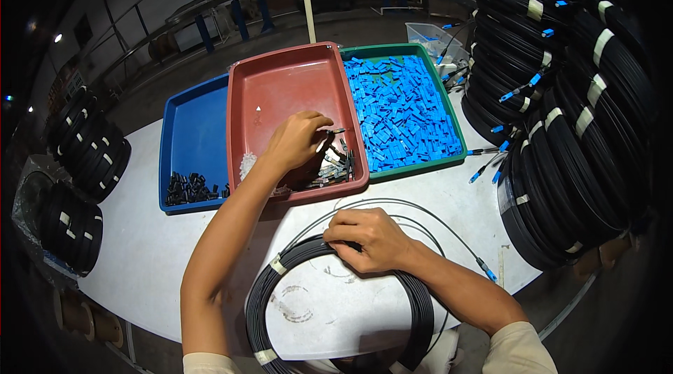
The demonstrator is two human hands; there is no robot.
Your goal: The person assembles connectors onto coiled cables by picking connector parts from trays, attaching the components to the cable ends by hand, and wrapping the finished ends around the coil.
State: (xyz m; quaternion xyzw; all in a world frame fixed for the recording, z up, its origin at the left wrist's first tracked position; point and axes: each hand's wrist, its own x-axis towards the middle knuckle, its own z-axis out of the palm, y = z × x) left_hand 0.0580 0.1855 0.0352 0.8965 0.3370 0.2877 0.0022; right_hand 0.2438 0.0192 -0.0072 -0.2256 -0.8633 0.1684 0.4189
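My left hand [301, 139] reaches over the right side of the red tray [287, 79]. Its fingers pinch a small dark connector part [336, 131] above a pile of metal-and-black connector parts [335, 171]. Closer to me, my right hand [370, 239] is closed around the top of a coil of black cable [259, 304], which rests on the white table and is bound with pale tape. From the coil a loose cable loops to the right and ends in a blue connector [488, 270]. What lies under my right fingers is mostly hidden.
A blue tray [196, 111] at left holds black parts [188, 189]. Many blue connector housings [403, 114] fill the green tray [452, 157]. Tall stacks of black cable coils [561, 171] crowd the right edge; smaller coils [87, 143] stand at left.
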